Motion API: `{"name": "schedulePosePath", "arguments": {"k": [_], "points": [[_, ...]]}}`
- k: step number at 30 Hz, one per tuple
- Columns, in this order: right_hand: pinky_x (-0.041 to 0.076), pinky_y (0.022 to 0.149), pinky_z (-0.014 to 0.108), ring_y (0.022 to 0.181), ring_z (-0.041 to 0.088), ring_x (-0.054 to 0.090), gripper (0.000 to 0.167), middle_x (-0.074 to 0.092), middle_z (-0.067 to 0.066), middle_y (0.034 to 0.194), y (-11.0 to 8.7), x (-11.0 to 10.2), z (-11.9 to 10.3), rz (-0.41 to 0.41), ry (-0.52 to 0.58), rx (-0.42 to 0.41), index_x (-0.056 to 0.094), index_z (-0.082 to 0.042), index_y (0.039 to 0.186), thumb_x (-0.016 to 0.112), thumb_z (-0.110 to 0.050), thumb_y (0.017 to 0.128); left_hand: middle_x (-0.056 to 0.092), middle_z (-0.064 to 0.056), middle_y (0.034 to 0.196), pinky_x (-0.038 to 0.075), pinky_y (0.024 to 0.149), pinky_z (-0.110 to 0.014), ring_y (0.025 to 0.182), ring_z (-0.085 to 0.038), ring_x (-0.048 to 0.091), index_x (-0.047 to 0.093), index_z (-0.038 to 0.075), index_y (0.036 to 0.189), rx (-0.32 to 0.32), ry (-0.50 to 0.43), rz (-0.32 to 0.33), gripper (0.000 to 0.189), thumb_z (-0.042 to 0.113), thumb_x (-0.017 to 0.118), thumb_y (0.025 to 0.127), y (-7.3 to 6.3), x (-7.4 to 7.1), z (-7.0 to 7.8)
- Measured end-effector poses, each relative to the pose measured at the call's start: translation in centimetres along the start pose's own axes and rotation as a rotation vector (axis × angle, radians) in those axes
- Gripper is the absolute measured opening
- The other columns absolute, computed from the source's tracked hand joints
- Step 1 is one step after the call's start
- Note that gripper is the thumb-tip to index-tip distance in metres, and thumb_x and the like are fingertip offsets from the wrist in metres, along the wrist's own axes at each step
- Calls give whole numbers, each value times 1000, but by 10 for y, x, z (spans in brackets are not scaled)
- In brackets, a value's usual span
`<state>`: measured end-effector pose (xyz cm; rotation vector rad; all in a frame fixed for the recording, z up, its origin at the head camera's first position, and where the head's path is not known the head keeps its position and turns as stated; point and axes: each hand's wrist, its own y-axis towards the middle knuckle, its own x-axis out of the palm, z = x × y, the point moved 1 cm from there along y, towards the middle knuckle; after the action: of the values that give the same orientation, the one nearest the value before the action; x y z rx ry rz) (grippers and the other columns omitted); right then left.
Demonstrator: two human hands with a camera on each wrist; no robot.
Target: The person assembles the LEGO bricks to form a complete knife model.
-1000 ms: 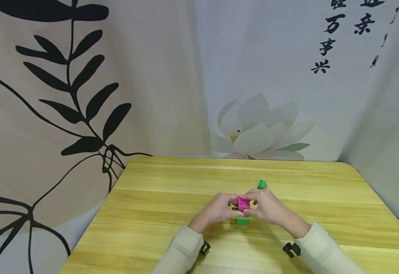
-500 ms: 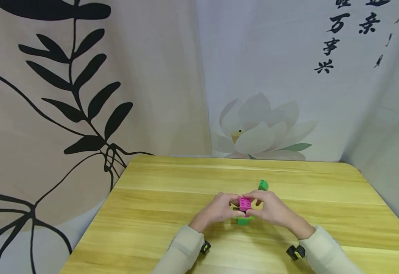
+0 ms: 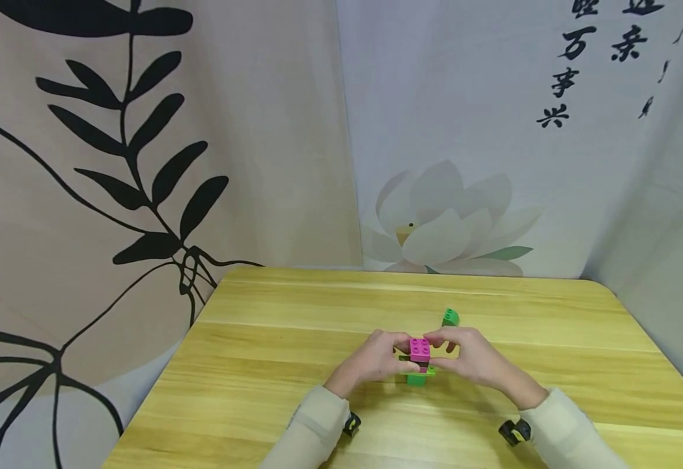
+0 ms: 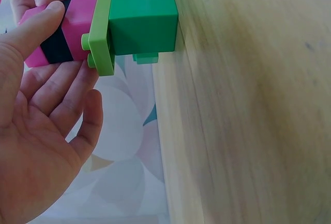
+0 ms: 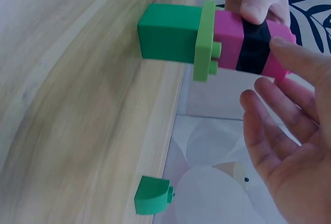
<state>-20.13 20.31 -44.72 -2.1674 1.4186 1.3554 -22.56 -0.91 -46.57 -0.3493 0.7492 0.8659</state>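
A stack of toy building bricks stands between the hands: a green brick [image 4: 144, 23] at the bottom, a lime-green plate [image 4: 103, 32], a pink brick [image 4: 81, 9], a black brick [image 5: 252, 53] and another pink brick [image 3: 420, 350] on top. My left hand [image 3: 370, 356] pinches the upper stack, its thumb over the black brick and fingers on the opposite side. On the other side, my right hand [image 3: 473, 357] has thumb and index finger spread at the top pink brick's right edge. Its other fingers [image 5: 269, 136] are loosely bent and hold nothing.
Behind the right hand, a small green brick with a curved side [image 5: 151, 195] lies on the wooden table [image 3: 294, 299]. Printed cloth curtains [image 3: 259, 130] hang behind the table. Each wrist wears a black camera mount [image 3: 514, 431].
My right hand has eased away to the right, and its fingers have parted from around the top pink brick. The left hand and the stack have stayed nearly still.
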Motion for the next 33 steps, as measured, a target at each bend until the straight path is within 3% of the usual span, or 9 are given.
{"name": "schedulePosePath", "arguments": {"k": [7,12,18,33], "points": [[51,69,31,87,23,62,32,68,7,99,-4,-7,17,53,-52,10,67,-4,110,75,-11,80,68,14,93,44,74,-23,85,1,57,66,23,102,3,-8,2,27,35,75,80,0,0,-1],[50,69,33,91,27,60,31,66,6,102,-1,-10,38,86,-68,107,67,-5,111,75,-11,81,66,17,92,45,76,-24,88,1,57,66,24,103,-25,-4,6,28,36,76,80,0,1,0],[50,72,41,97,34,58,33,61,14,110,4,-12,61,91,-66,207,64,-1,115,71,-10,84,66,18,92,45,79,-26,91,0,57,66,25,103,-34,4,4,28,37,75,80,0,1,0],[48,80,52,108,42,51,47,50,24,126,18,-10,91,62,3,289,56,2,126,71,-10,84,65,19,91,45,81,-27,93,-1,57,66,26,103,-47,-3,5,28,37,76,80,0,2,1]]}}
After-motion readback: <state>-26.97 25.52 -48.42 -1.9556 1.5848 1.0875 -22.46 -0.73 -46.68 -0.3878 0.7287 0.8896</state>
